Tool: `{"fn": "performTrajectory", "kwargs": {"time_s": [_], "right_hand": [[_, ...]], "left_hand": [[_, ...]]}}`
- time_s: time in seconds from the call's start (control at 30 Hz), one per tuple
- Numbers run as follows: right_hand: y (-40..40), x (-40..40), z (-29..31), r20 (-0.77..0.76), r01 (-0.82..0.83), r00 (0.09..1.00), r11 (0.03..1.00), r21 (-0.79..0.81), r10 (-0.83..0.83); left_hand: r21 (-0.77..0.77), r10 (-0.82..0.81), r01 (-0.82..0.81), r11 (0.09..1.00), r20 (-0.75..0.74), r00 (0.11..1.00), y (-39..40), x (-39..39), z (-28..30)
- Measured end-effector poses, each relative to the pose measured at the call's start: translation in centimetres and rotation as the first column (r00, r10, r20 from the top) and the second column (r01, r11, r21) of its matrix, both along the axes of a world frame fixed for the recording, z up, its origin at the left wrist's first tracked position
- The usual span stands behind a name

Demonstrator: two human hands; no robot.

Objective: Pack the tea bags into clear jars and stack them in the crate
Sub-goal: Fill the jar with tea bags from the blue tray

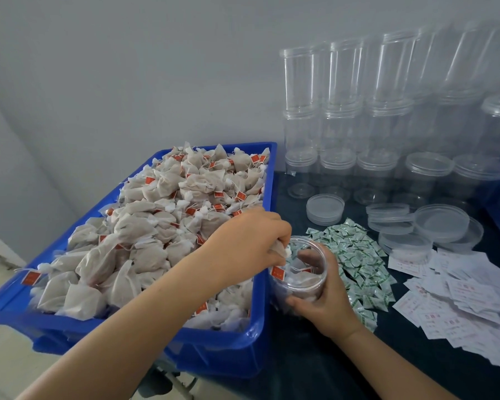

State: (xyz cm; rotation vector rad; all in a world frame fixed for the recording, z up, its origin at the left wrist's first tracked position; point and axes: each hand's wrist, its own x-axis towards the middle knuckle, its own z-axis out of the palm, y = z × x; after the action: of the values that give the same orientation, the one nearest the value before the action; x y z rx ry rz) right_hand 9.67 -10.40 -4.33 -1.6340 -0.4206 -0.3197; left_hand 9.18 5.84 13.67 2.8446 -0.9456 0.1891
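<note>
Jar (300,272) tilted, mouth toward crate (260,336), touching its right wall | right hand (326,301) wraps jar | left hand (248,241) pinches tea bag (279,251) at mouth | drop lies right and down

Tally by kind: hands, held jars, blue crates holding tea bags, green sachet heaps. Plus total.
Hands: 2, left hand and right hand
Held jar: 1
Blue crate holding tea bags: 1
Green sachet heap: 1
Total: 5
</note>
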Motion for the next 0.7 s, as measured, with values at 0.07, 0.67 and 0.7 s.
{"fn": "performTrajectory", "kwargs": {"time_s": [0.07,0.67,0.7], "right_hand": [[0.0,0.1,0.0,-0.005,-0.002,1.000,1.000,-0.012,0.002],[-0.1,0.7,-0.5,-0.020,0.000,1.000,1.000,0.025,0.001],[-0.1,0.7,-0.4,-0.017,-0.002,1.000,1.000,0.026,0.003]], "left_hand": [[0.039,-0.028,0.028,0.999,0.001,1.000,-0.4,0.0,0.1],[0.097,-0.013,0.018,0.995,-0.058,0.998,-2.6,1.0,-2.7],[0.104,-0.011,0.017,0.994,-0.058,0.998,-2.7,1.0,-2.7]]}}
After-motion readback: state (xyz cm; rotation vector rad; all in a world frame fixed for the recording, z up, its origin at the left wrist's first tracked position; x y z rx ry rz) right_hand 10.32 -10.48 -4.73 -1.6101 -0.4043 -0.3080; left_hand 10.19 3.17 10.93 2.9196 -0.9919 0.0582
